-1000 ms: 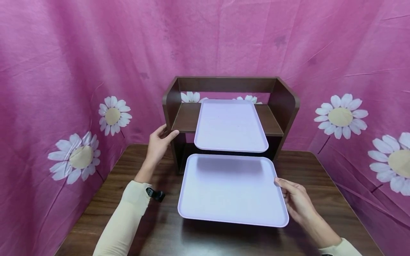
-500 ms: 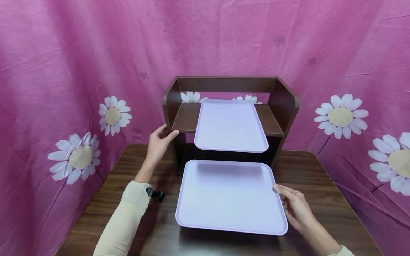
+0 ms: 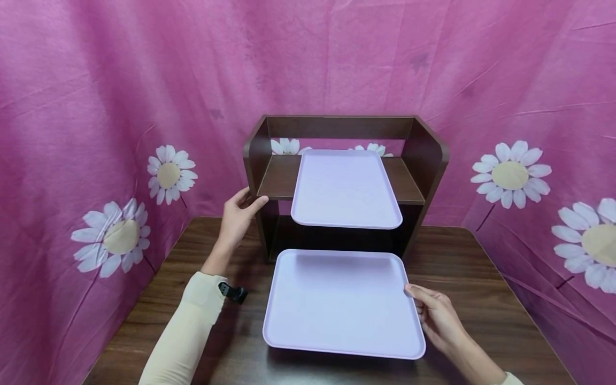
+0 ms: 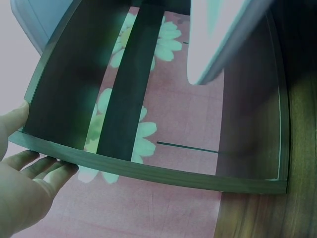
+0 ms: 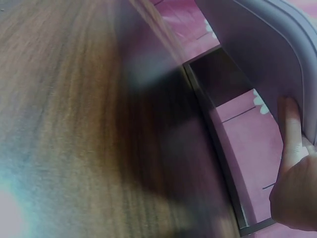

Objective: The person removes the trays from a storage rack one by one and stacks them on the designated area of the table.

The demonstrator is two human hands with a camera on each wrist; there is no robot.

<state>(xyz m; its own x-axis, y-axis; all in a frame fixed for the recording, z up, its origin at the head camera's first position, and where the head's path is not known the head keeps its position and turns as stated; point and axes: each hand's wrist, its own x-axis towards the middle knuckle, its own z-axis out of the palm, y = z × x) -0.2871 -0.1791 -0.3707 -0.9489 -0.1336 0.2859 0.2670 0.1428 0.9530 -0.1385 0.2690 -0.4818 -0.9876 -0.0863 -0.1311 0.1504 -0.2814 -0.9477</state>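
Observation:
A lavender rectangular tray (image 3: pixel 344 305) hangs level over the table in front of a dark brown desktop shelf (image 3: pixel 278 179). My right hand (image 3: pixel 440 315) holds its right edge, thumb on the rim and fingers beneath; the right wrist view shows the tray's underside (image 5: pixel 262 54). A second lavender tray (image 3: pixel 346 187) lies on the upper shelf board and juts out past its front edge. My left hand (image 3: pixel 236 219) grips the shelf's left side panel (image 4: pixel 148 168), thumb at the front edge by the board and fingers around the outside.
The shelf stands at the back of a brown wood-grain table (image 3: pixel 462 267). Its lower compartment (image 3: pixel 337 239) is dark and open at the front, below the jutting tray. A pink daisy-print curtain (image 3: pixel 337 59) surrounds the table at the back and sides.
My right hand has drawn the lower tray toward me, away from the shelf, and slightly left. The left hand, the shelf and the upper tray stay in place.

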